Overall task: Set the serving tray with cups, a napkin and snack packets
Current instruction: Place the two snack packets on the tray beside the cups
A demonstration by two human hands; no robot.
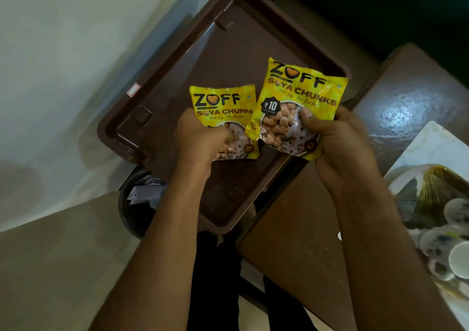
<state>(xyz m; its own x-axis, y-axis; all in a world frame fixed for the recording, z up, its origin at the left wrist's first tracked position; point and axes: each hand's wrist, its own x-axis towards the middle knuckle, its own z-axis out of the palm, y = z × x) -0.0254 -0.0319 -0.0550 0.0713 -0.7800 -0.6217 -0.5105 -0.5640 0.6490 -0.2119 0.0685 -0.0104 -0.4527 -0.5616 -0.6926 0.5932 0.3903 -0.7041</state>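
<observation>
The tray (177,59), a brown plastic one with raised edges, is sitting tilted across the view, partly over the edge of a dark brown table (291,229) and partly over the pale floor (63,38). Nothing is lying on the bare part of it that can be seen. Two yellow snack packets are being held up just above it, side by side, printed fronts facing the camera. The left packet (223,107) is being pinched at its lower edge by the left hand (200,137), fingers curled shut over the bottom corner. The right packet (299,94) is being gripped the same way by the right hand (337,142), thumb pressed on the front. The two packets are nearly touching at their inner edges, pretty much overlapping the tray's near right part. Off to the right, a stack of small white cups (449,244) is lying on a pale printed sheet (426,147) on the table. A dark bin (137,198) with paper in it is peeking out under the tray's near corner.
</observation>
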